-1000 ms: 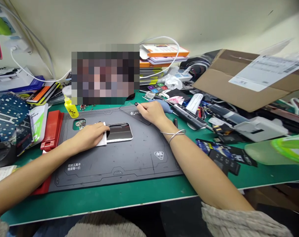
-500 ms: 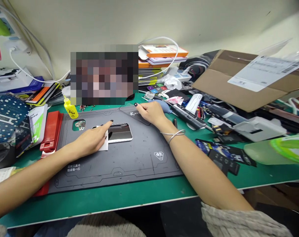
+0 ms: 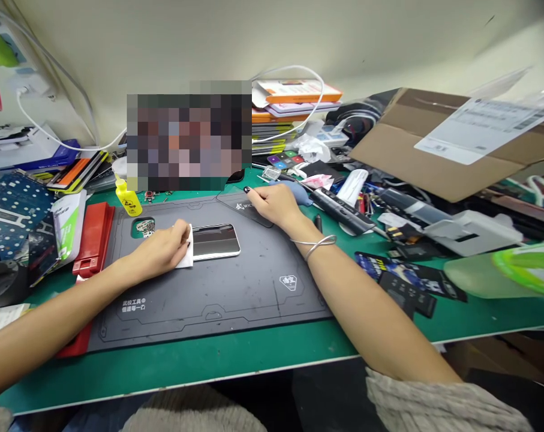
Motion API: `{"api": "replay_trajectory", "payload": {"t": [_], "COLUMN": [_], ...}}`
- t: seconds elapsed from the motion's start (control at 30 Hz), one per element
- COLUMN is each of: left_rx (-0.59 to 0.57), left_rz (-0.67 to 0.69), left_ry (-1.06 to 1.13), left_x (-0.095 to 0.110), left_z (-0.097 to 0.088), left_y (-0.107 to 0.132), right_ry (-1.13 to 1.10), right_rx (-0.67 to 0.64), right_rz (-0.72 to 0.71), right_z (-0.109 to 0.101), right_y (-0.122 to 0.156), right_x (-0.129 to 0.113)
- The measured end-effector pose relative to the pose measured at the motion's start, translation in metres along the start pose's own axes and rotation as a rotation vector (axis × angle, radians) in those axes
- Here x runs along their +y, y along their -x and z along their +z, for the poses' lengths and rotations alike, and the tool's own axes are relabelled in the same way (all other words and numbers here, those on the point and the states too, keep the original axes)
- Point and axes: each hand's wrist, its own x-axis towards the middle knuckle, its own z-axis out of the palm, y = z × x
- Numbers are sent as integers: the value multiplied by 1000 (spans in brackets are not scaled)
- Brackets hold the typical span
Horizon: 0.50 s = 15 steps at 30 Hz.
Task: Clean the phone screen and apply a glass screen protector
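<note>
A smartphone [image 3: 215, 242] with a glossy dark face and a silver edge lies flat on the black repair mat [image 3: 254, 288]. My left hand [image 3: 161, 249] pinches a white wipe [image 3: 187, 255] against the phone's left end, hiding that end. My right hand [image 3: 274, 205] rests farther up the mat, apart from the phone, with its fingertips on a thin translucent sheet [image 3: 236, 207]. A blue glove or cloth [image 3: 295, 192] shows just beyond that hand. I see nothing held in my right hand.
A red holder [image 3: 94, 240] and a yellow bottle [image 3: 128, 201] stand left of the mat's far corner. A black electric screwdriver [image 3: 341, 210] and scattered parts lie to the right. A cardboard box [image 3: 447, 150] looms at upper right. The green bench's front edge [image 3: 209, 367] runs near me.
My left hand has gone from a flat press, through an extended index finger, to pinching the wipe at the phone's end. The right hand and phone stay in place.
</note>
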Motion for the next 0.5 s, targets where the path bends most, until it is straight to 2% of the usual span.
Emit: {"api": "replay_trajectory", "payload": {"t": [0.1,0.27,0.5], "left_rx": [-35,21,-20], "left_rz": [26,13,21], "left_ry": [-4,-10,-13], "left_x": [4,-2,-2], "left_z": [-1,-2,-3], "left_y": [0,-3,-3], "right_ry": [2,0,0], "right_rx": [1,9,2], "right_rz": [-2,5,4], "right_z": [0,-1,-1], "right_y": [0,0,1], "right_x": [0,-2,-1]}}
